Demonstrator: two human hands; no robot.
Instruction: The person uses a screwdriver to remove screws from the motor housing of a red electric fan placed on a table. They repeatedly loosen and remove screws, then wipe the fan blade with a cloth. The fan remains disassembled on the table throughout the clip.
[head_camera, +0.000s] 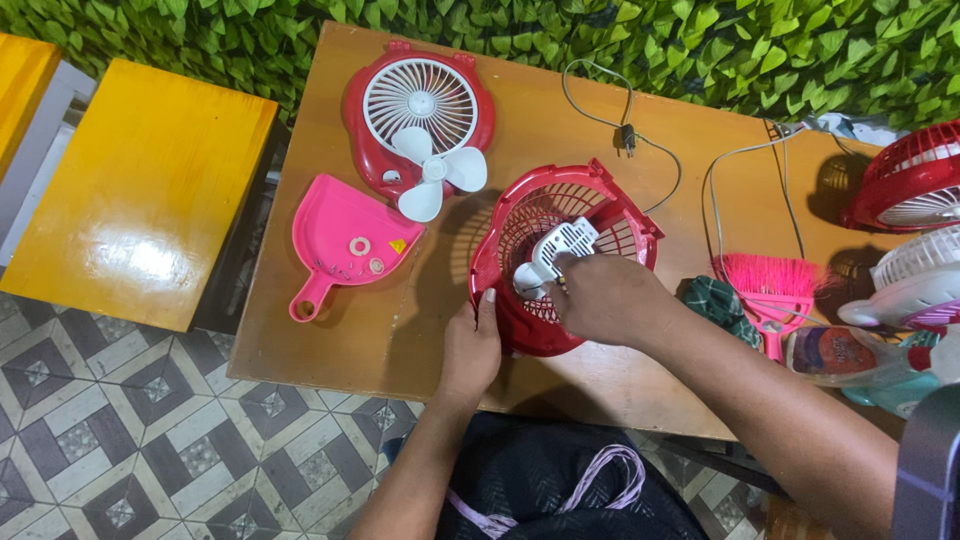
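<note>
**Where the things lie on the table**

The fan housing (560, 255) lies near the front edge of the table (330, 350), with the motor block (555, 250) inside it. The left hand (470, 350) is on its near rim, the right hand (605, 298) over its middle. To the left lies the dustpan (345, 245), with small washers in it. Behind the dustpan lies the fan grille (420, 100), and the blade (437, 172) rests on it. To the right lies the brush (768, 285), and further right stand two other fans (915, 230).

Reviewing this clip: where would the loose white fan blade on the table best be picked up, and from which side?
Probably at the central hub of the white fan blade, from straight above. It lies flat, partly on the red front cover, so its three thin blades offer little edge to pinch, while the hub stands raised and nothing around it blocks the way.
</note>
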